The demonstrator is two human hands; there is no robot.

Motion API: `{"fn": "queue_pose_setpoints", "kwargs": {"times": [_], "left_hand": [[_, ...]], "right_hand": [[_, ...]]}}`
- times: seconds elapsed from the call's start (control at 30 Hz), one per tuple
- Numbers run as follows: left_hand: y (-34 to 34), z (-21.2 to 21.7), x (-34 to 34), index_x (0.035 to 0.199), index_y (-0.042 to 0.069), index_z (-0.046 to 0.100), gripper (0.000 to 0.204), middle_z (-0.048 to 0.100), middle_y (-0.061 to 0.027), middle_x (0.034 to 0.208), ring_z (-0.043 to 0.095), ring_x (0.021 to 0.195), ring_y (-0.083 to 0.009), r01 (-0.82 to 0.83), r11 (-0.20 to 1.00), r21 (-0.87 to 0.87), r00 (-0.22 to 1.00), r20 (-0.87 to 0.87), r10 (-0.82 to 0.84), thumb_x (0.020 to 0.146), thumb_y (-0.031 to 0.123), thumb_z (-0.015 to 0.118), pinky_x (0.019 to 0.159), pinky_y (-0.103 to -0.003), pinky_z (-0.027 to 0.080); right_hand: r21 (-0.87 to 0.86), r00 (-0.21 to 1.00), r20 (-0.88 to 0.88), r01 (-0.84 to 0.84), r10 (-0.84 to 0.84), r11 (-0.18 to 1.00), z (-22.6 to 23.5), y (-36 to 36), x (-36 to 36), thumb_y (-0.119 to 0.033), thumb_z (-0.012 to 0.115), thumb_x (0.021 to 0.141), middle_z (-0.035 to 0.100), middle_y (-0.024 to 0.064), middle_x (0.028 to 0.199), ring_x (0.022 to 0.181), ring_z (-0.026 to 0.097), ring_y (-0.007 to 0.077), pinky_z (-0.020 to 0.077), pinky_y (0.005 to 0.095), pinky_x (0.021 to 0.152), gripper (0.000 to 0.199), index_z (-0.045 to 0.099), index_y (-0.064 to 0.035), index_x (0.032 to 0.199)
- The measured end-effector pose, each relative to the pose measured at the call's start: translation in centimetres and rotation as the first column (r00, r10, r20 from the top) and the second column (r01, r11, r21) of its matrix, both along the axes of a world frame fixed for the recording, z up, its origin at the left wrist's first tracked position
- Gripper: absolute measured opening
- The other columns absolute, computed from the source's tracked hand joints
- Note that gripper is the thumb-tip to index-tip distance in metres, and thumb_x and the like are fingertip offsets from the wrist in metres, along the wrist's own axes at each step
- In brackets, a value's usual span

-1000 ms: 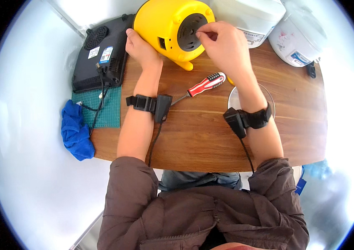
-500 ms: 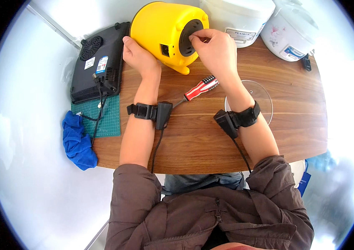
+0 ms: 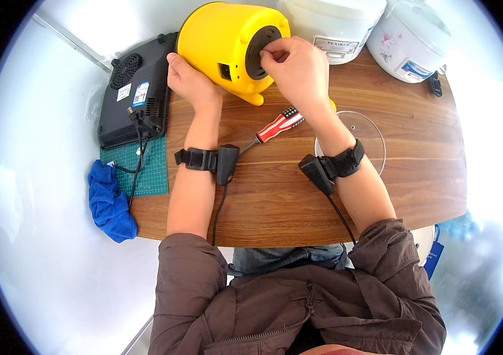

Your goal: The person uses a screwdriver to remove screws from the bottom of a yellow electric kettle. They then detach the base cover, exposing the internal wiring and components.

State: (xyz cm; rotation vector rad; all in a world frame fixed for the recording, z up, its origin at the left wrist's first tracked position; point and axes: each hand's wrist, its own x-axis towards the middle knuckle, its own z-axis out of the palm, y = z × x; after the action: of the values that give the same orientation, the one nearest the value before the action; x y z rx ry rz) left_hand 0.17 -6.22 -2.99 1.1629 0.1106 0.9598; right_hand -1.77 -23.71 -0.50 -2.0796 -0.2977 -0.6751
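On the near-right end of the yellow pot [image 3: 210, 41], over the black disc [image 3: 250, 62] set in its base, I have my right hand [image 3: 299, 68] drawn into a close pinch, thumb and index tips together; whether a small piece sits between them I cannot tell. A second ago those tips were right of the disc's centre; now they are about over its middle. The pot has turned a little too, so its base shows narrower to me, though everything has slid in my view, and part of that shift is probably my own head. I judge that the fine finger work is still on the base, only at another spot on it. My left hand [image 3: 195, 86] stays against the pot's near-left side, thumb raised, palm in, the other fingers hidden by the pot, so how firmly they grip I cannot tell; I take it to be steadying the pot. Nearer me than the pot, the red-and-white screwdriver [image 3: 280, 125] lies untouched by either hand. Left of the pot, just beside it, is the black appliance [image 3: 115, 112]; right of it stands a white cooker [image 3: 334, 23].
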Motion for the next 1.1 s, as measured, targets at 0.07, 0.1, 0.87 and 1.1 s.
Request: {"fn": "queue_pose_setpoints", "kwargs": {"times": [0.07,0.1,0.87,1.1], "left_hand": [[0.3,-0.1,0.1,0.089,0.001,0.061,0.048,0.066,-0.0027,0.083,0.058,0.073,-0.0102,0.007,1.000,0.005,1.000,-0.008,-0.007,0.114,0.035,0.038,0.066,-0.027,0.047],[0.4,0.0,0.2,0.090,0.000,0.061,0.047,0.066,-0.0028,0.083,0.058,0.073,-0.0101,0.012,1.000,0.007,1.000,-0.012,-0.012,0.113,0.034,0.038,0.067,-0.027,0.047],[0.4,0.0,0.0,0.088,-0.001,0.064,0.051,0.067,-0.0024,0.081,0.058,0.071,-0.0101,0.005,1.000,0.022,1.000,-0.023,-0.005,0.113,0.036,0.039,0.065,-0.027,0.046],[0.2,-0.3,0.1,0.086,0.000,0.062,0.051,0.064,-0.0006,0.078,0.055,0.069,-0.0090,-0.004,0.998,0.056,1.000,-0.027,0.006,0.113,0.036,0.039,0.064,-0.027,0.044]], "right_hand": [[-0.066,0.995,0.095,-0.017,0.023,0.998,-0.1,-0.2,0.2,-0.018,0.075,0.081,0.072,0.0105,0.086,0.078,0.070,0.0331,0.0575,0.0409,0.073,0.012,0.080,-0.0092,0.086],[-0.107,0.987,0.158,-0.020,0.037,0.994,-0.1,-0.3,0.2,-0.018,0.075,0.081,0.071,0.0101,0.085,0.078,0.070,0.0328,0.0575,0.0404,0.072,0.010,0.079,-0.0095,0.086],[0.081,0.997,0.011,-0.072,0.072,0.994,0.0,-0.4,-0.2,-0.019,0.076,0.083,0.074,0.0168,0.086,0.076,0.072,0.0344,0.0579,0.0393,0.075,0.017,0.080,-0.0038,0.089],[0.129,0.995,-0.087,-0.036,0.047,0.991,-0.2,-0.2,-0.3,-0.020,0.076,0.082,0.075,0.0153,0.086,0.077,0.073,0.0340,0.0580,0.0393,0.075,0.018,0.080,-0.0043,0.089]]}}
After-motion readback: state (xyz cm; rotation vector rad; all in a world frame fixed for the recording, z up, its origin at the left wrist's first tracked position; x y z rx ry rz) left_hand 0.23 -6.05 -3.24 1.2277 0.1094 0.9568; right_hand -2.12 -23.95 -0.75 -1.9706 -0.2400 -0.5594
